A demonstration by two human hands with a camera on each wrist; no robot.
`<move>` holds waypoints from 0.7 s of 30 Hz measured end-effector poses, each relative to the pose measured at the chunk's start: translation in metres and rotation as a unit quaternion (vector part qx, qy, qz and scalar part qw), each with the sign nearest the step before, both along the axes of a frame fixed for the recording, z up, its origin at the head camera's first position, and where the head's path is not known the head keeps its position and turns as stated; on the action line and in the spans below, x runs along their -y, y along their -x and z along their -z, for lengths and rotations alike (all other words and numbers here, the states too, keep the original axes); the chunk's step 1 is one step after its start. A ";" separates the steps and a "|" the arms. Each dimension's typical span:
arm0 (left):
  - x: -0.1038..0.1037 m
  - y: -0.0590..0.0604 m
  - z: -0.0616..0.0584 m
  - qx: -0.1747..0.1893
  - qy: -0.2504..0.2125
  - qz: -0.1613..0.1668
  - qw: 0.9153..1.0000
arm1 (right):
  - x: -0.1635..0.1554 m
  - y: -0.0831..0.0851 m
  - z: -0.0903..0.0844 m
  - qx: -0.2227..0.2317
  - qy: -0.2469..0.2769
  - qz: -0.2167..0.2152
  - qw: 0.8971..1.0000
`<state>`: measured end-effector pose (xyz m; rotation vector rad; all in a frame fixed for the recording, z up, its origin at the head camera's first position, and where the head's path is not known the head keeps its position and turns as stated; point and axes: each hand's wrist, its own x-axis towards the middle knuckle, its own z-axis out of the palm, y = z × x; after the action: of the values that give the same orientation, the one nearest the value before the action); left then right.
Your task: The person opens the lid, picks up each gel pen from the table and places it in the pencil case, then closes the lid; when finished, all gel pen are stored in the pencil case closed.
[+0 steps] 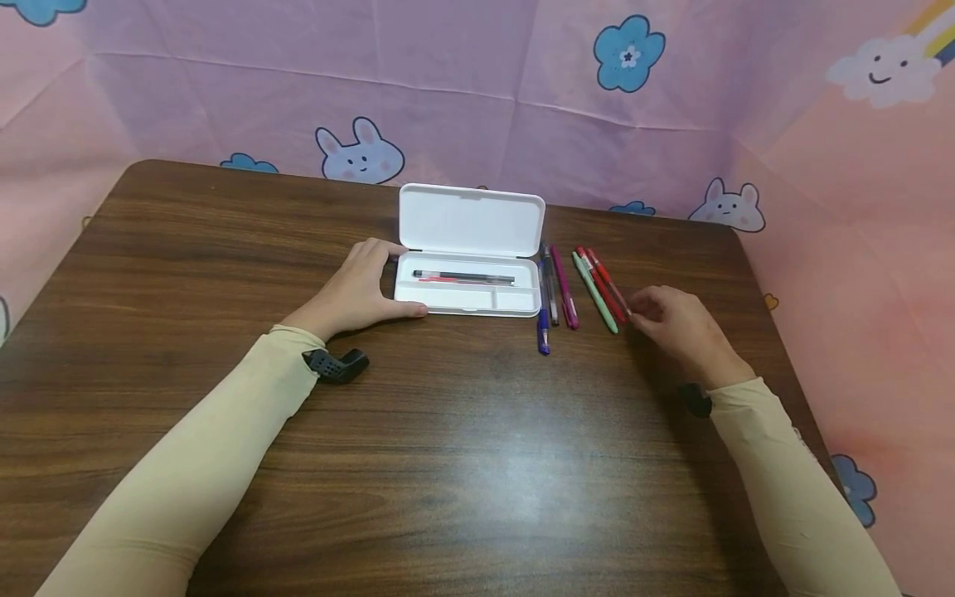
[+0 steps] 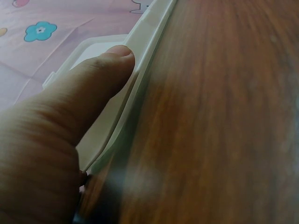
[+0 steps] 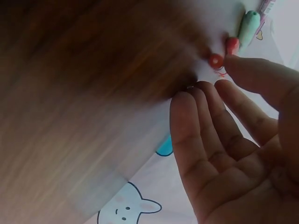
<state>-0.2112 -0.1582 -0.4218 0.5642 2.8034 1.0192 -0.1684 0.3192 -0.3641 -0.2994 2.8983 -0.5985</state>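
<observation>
A white pencil case (image 1: 518, 306) lies with its lid (image 1: 472, 220) raised behind it. Inside are a black pen (image 1: 464, 276) and a thin red pen or refill. My left hand (image 1: 358, 286) holds the case's left end, its thumb along the front edge (image 2: 98, 77) and its fingers at the back. My right hand (image 1: 682, 327) is at the near end of a clear-barrelled red pen (image 1: 608, 282); in the right wrist view the thumb (image 3: 252, 77) touches or nearly touches a red pen end (image 3: 216, 61). The fingers are fairly straight and do not close round it.
Beside the red pen lie another red pen (image 1: 597, 284) and a green pen (image 1: 594, 292). Closer to the case are a magenta pen (image 1: 564, 287), a dark clear pen (image 1: 550, 286) and a blue pen (image 1: 543, 319). A printed cloth (image 1: 462, 75) hangs behind the wooden table (image 1: 418, 464).
</observation>
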 end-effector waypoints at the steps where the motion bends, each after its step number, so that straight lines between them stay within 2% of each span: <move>1: 0.000 0.000 0.000 0.000 0.000 0.000 1.000 | 0.000 0.000 0.000 -0.002 -0.002 0.000 1.000; 12: 0.000 0.001 0.003 0.000 -0.001 -0.001 1.000 | -0.005 0.001 0.002 -0.004 -0.017 0.002 1.000; 21: 0.001 0.001 0.003 -0.006 -0.001 0.000 1.000 | -0.011 -0.001 0.004 -0.032 -0.008 -0.008 0.999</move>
<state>-0.2125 -0.1589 -0.4253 0.5725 2.8127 1.0227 -0.1674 0.3299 -0.3678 -0.3459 2.9582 -0.5718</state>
